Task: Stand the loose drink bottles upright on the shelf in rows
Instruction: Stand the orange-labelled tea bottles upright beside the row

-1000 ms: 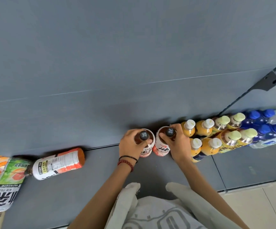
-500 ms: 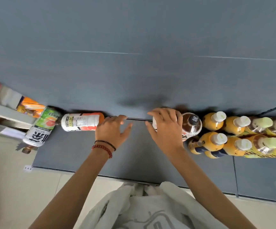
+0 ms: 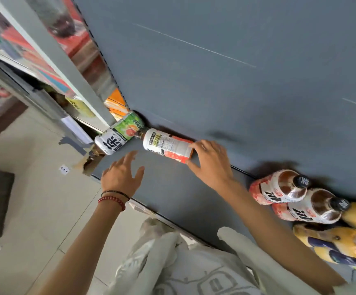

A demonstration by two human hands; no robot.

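A red-and-white tea bottle [image 3: 166, 145] lies on its side on the grey shelf [image 3: 172, 192], against the back panel. My right hand [image 3: 212, 165] grips its base end, fingers over the top and thumb underneath. A green-labelled ice tea bottle [image 3: 119, 135] also lies flat, just left of it at the shelf's end. My left hand [image 3: 121, 175] hovers over the shelf in front of these two bottles, fingers spread and holding nothing. Two upright red-and-white tea bottles [image 3: 279, 190] [image 3: 309, 209] stand at the right.
Upright yellow juice bottles [image 3: 343, 241] fill the shelf to the right of the tea bottles. An orange carton [image 3: 115, 105] sits beyond the shelf's left end, beside a neighbouring rack [image 3: 51, 60]. Tiled floor [image 3: 34, 209] lies to the left below.
Both hands have left the two upright tea bottles and moved left. My right hand now holds the lying red-and-white bottle, and the view has swung left and tilted.
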